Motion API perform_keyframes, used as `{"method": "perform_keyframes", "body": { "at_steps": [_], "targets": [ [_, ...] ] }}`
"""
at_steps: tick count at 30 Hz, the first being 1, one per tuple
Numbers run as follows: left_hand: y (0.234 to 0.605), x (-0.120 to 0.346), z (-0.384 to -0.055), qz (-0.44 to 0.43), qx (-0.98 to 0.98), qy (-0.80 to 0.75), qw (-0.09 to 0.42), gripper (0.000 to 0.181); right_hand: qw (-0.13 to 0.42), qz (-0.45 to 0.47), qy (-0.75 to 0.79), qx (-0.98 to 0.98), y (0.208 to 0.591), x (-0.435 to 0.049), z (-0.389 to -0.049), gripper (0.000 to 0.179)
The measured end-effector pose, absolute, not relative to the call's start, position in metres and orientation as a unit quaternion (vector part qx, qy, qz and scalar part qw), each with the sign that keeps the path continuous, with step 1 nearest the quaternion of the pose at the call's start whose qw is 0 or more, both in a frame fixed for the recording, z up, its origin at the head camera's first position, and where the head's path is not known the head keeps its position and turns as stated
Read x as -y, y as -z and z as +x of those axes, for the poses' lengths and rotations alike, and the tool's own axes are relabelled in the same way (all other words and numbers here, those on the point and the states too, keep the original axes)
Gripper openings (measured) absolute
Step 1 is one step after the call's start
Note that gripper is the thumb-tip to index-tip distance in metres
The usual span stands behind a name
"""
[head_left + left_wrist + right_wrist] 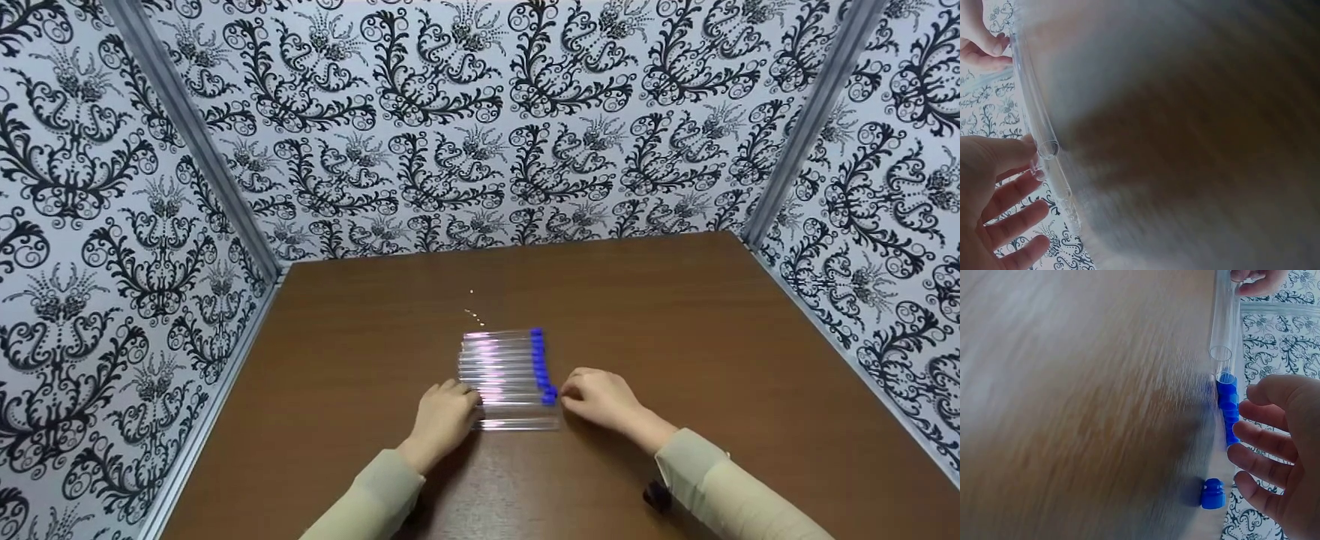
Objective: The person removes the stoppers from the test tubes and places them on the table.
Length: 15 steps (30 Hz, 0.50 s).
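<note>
Clear test tubes (499, 367) with blue caps (538, 360) lie side by side on the brown table. The nearest tubes have open mouths (1220, 353) in the right wrist view. My left hand (444, 416) is at the tubes' left ends, thumb and index finger pinching the end of a clear tube (1039, 109); its other fingers spread loosely. Beside the capped ends is my right hand (600, 397), fingers loosely bent, with nothing seen between them. A loose blue cap (1213, 494) rests on the table near those fingers.
The brown table (360, 322) carries the row of tubes near its middle. Patterned black-and-white panels (480, 135) stand at the back and both sides, with grey metal posts (199, 135) at the corners. A small dark object (657, 496) is under the right sleeve.
</note>
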<state>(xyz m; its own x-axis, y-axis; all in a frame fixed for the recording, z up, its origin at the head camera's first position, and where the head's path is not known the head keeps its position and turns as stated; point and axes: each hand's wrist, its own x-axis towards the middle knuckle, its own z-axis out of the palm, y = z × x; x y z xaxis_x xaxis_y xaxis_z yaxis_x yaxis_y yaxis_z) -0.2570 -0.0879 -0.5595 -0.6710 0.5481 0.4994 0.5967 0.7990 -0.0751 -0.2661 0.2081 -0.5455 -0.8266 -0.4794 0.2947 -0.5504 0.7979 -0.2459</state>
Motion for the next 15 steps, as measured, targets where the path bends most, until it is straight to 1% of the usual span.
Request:
{"method": "perform_keyframes", "body": {
  "at_steps": [10,15],
  "targets": [
    [0.5575,0.0850,-0.2581,-0.311,0.916,0.033,0.251,0.016,0.098,0.269,-0.172,0.943,0.5460,-0.2056,-0.2666,0.008],
    [0.5561,0.0840,-0.2592,-0.306,0.923,0.027,0.232,0.015,0.093,0.270,-0.170,0.943,0.5472,-0.2041,-0.2667,0.008]
  ]
}}
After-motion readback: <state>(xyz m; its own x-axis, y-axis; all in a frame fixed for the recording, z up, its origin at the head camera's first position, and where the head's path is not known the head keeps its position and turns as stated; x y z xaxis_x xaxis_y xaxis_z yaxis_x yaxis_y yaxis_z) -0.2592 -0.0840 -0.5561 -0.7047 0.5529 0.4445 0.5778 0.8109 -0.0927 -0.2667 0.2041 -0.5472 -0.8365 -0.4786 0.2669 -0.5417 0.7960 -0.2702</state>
